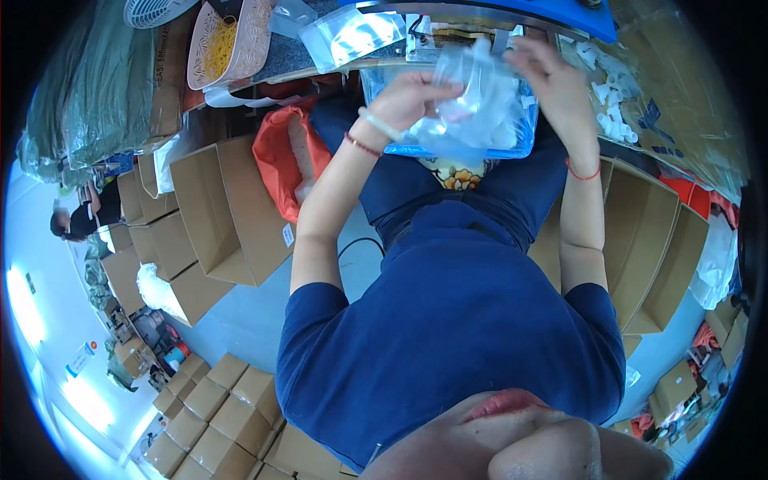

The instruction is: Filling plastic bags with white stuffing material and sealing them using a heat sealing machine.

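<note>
While a blue bin (pixel 524 148) sits at the person's lap (pixel 400 188), a clear plastic bag (pixel 470 92) is held over it.

The left hand (pixel 406 102) has its grip pinching the bag's near-left side, probably to steady the thin film; the right hand (pixel 554 78) is bent beside the bag, too blurred to tell whether it pinches anything. Beyond the bin to its left, a pale basket (pixel 250 38) of yellow bands (pixel 222 46) stands on the tabletop (pixel 288 53); to its right lie white pieces (pixel 614 108). Seemingly, the bin's place suits both hands.
</note>
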{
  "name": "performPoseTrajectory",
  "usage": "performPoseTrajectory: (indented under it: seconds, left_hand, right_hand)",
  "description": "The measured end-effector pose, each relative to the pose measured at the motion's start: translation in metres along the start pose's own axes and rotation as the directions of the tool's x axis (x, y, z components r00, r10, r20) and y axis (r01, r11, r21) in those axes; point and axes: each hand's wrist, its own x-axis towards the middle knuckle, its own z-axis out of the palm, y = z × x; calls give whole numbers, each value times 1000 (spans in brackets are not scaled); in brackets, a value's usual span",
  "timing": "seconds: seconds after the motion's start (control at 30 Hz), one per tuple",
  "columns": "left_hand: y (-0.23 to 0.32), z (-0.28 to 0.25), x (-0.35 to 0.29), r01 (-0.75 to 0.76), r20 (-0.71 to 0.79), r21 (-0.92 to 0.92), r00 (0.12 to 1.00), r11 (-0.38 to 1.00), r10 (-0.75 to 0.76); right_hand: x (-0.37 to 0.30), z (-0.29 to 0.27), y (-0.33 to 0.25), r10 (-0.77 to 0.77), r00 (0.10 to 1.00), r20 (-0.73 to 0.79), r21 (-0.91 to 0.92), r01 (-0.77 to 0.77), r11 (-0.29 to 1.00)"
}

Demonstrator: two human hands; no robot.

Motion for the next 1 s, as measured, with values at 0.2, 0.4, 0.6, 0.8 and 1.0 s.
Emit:
performPoseTrajectory:
  seconds: [0.2,0.4,0.6,0.8,1.0]
  left_hand:
    - [5,2,40,-103,-27,-170,995,980,100]
    - [3,-33,23,-293,-237,708,758,642,607]
    - [-11,-98,23,-69,306,939,619,-338,724]
    - [-4,-67,-25,-190,-76,962,506,198,859]
    - [15,-10,-49,-319,-178,779,713,539,679]
  right_hand:
    - [8,-16,88,-64,903,-426,-606,-232,761]
    - [10,-10,118,-139,930,-340,-640,-121,759]
    - [2,-16,121,-360,869,-339,-550,127,825]
    - [-38,-22,31,-46,916,-398,-154,-17,988]
    - [-50,28,-29,-109,986,-125,197,133,971]
